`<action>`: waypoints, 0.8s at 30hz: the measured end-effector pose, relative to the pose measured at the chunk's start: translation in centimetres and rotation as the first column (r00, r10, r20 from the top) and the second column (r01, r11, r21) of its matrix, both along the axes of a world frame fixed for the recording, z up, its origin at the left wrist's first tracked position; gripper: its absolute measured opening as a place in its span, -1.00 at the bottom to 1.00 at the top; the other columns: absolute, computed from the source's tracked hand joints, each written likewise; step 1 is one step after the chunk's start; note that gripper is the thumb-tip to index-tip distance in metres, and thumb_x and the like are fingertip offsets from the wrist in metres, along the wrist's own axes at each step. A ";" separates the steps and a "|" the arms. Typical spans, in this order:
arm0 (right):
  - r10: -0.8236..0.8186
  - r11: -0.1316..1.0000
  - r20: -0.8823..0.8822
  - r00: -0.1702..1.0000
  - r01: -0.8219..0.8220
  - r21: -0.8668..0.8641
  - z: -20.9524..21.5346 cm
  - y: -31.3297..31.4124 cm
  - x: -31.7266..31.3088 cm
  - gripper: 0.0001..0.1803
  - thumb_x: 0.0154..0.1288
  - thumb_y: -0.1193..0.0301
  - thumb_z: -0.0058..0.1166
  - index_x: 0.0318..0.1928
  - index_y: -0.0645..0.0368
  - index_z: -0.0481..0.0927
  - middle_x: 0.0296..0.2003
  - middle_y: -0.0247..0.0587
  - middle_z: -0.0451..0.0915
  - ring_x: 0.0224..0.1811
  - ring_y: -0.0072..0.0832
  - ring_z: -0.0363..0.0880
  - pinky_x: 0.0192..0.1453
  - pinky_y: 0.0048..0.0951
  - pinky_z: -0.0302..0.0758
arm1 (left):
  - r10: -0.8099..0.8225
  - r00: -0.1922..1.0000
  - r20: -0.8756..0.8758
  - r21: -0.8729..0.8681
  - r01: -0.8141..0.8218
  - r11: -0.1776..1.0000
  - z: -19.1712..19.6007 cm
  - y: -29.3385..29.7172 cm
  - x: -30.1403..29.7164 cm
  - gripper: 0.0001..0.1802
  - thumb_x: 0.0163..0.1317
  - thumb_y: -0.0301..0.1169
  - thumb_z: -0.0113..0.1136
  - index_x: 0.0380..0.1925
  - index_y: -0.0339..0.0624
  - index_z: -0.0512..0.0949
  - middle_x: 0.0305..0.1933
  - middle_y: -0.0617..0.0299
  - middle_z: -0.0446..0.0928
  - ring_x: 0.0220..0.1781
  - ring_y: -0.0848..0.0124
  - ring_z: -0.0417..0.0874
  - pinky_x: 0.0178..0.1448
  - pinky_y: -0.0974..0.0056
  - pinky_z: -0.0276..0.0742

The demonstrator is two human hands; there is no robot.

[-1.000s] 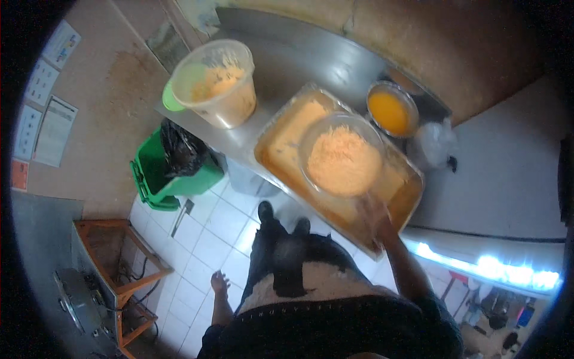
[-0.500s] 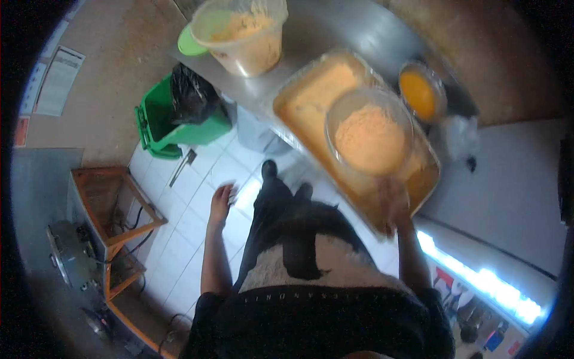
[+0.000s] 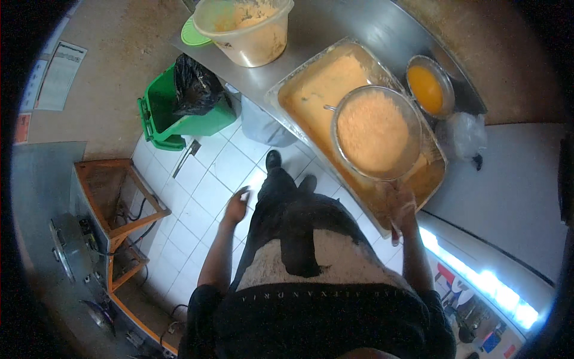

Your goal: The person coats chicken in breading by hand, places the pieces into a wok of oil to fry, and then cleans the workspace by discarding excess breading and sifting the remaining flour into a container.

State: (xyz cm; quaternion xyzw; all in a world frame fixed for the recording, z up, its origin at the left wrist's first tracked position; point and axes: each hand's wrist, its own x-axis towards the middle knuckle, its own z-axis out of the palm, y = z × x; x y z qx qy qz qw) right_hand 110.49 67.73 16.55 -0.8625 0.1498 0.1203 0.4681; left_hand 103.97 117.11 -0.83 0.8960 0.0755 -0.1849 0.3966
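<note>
My right hand (image 3: 402, 206) is closed around the handle of a round sieve (image 3: 342, 143), whose small metal hook sticks out at the far left of its rim. Inside the sieve lies a heap of pale orange flour (image 3: 373, 128). It hangs over a large rectangular metal tray (image 3: 287, 124) coated with the same orange flour. Away from the table, my left hand (image 3: 236, 207) hangs over the tiled floor with loosely bent fingers and nothing visible in it.
A clear plastic tub (image 3: 257, 48) with flour residue stands at the far left of the steel table, beside a green lid (image 3: 194, 35). A metal bowl of orange-yellow liquid (image 3: 426, 88) and a clear plastic bag (image 3: 466, 134) lie right of the tray. A green bin (image 3: 206, 122) stands below.
The sieve, blurred before, now shows sharply, slightly lower and further right, still in my right hand. My left hand has shifted a little right and toward me.
</note>
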 end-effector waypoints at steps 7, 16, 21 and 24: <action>0.522 0.776 0.254 0.815 -0.329 -0.538 -2.7 -2.0 -0.1 -0.67 0.46 0.34 -0.16 0.15 0.19 0.40 0.08 0.04 0.44 0.18 -0.10 0.37 0.27 -0.19 0.29 | 0.444 0.826 -0.349 -0.058 -0.491 0.869 -11.1 11.6 -10.6 -0.46 0.40 -0.01 -0.12 -0.23 -0.35 0.53 -0.29 -0.08 0.61 -0.20 0.12 0.65 -0.08 0.09 0.52; 0.364 0.851 -0.017 0.931 -0.340 -0.402 2.2 -1.9 -0.3 -0.53 0.46 0.21 -0.14 0.27 0.15 0.31 0.23 -0.06 0.33 0.25 -0.21 0.32 0.32 -0.21 0.29 | 0.426 0.708 -0.563 -0.052 -0.545 0.837 -8.1 3.8 -3.2 -0.37 0.35 0.14 -0.10 0.06 -0.21 0.48 -0.14 0.10 0.59 -0.32 0.37 0.57 -0.43 0.29 0.47; 0.304 0.951 -0.076 0.950 -0.297 0.087 -0.6 -2.2 -0.1 -0.50 0.49 0.19 -0.18 0.34 0.07 0.25 0.37 0.00 0.18 0.40 -0.12 0.16 0.41 -0.12 0.19 | 0.115 0.935 -0.335 -0.161 -0.177 0.971 -12.5 9.7 -7.3 -0.50 0.44 -0.10 -0.17 0.07 -0.32 0.44 -0.13 0.06 0.60 -0.18 0.25 0.63 -0.19 0.13 0.58; -0.029 0.982 0.086 0.996 0.013 0.190 3.4 -0.9 -0.9 -0.60 0.47 0.32 -0.16 0.24 0.16 0.36 0.24 -0.05 0.36 0.27 -0.29 0.33 0.25 -0.23 0.33 | 0.444 0.848 -0.289 -0.255 -0.515 0.818 -10.4 4.4 0.0 -0.49 0.41 -0.07 -0.11 0.10 -0.26 0.43 -0.11 0.08 0.61 -0.25 0.31 0.66 -0.34 0.27 0.54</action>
